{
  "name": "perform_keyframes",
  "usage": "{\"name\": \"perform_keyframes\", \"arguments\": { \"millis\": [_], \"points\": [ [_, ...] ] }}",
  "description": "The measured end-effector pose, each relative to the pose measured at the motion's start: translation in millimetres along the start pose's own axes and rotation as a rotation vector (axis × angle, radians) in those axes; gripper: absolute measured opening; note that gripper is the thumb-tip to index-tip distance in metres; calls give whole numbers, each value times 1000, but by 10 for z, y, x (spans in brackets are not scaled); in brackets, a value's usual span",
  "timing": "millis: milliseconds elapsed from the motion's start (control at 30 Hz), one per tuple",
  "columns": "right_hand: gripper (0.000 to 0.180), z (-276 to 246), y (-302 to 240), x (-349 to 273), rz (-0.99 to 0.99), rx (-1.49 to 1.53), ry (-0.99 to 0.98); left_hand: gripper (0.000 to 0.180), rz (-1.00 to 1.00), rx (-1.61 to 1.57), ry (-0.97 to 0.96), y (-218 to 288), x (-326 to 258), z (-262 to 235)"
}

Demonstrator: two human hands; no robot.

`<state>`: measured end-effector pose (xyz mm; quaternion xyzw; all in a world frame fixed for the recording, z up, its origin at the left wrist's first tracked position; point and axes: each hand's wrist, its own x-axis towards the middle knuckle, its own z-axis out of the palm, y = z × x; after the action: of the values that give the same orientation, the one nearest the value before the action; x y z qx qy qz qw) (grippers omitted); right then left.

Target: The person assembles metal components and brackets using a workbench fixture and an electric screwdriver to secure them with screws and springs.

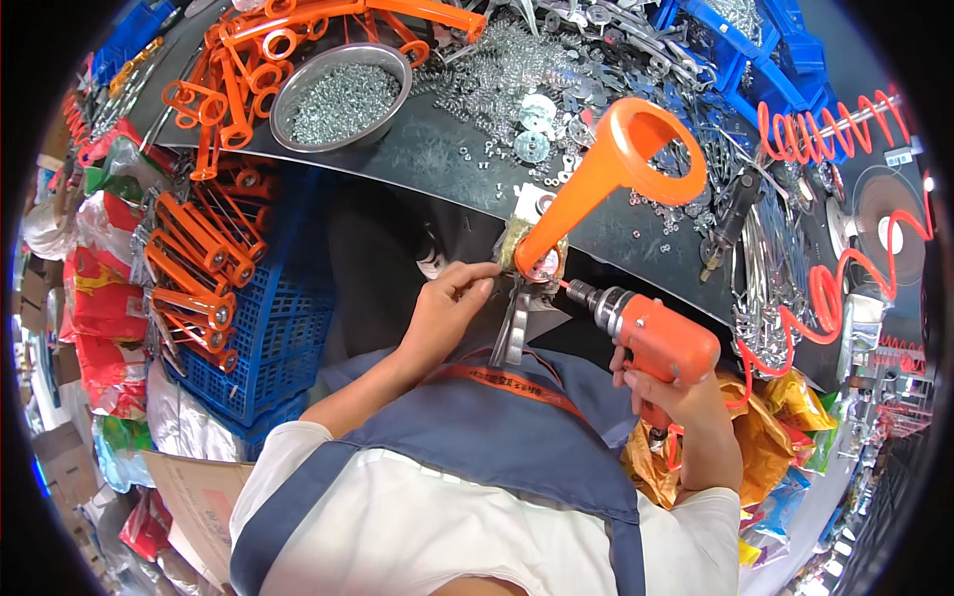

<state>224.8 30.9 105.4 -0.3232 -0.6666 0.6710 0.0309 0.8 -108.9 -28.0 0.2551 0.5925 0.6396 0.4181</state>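
Observation:
An orange part (pixel 581 204) with a large ring at its upper end stands tilted in a small metal fixture (pixel 516 323) at the bench's front edge. My right hand (pixel 664 392) is wrapped round the grip of an orange power drill (pixel 668 338). The drill's tip points left at the part's lower end; whether they touch I cannot tell. Left of that lower end is my left hand (pixel 447 310), its fingers curled and thumb close to the forefinger. Anything pinched there is too small to make out.
A metal bowl (pixel 288 104) of small hardware stands on the dark bench (pixel 427 159), beside piled orange parts (pixel 234 84). Springs and loose metal pieces cover the back. A blue crate (pixel 260 338) with more orange parts sits left. A red coiled hose (pixel 830 288) runs at right.

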Motion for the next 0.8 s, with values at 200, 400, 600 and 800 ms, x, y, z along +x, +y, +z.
{"name": "perform_keyframes", "arguments": {
  "millis": [200,400,600,800],
  "points": [
    [42,7,-97,185,129,45,43,52,404,525,56,35,170,122],
    [36,-7,-313,207,189,-11,12,40,73,417,-65,212,145,45],
    [41,55,-415,52,119,71,20,27,-462,-669,-417,70,156,-96],
    [42,108,-305,2,133,128,-75,26,-482,-791,-455,107,112,-81]
  ]
}}
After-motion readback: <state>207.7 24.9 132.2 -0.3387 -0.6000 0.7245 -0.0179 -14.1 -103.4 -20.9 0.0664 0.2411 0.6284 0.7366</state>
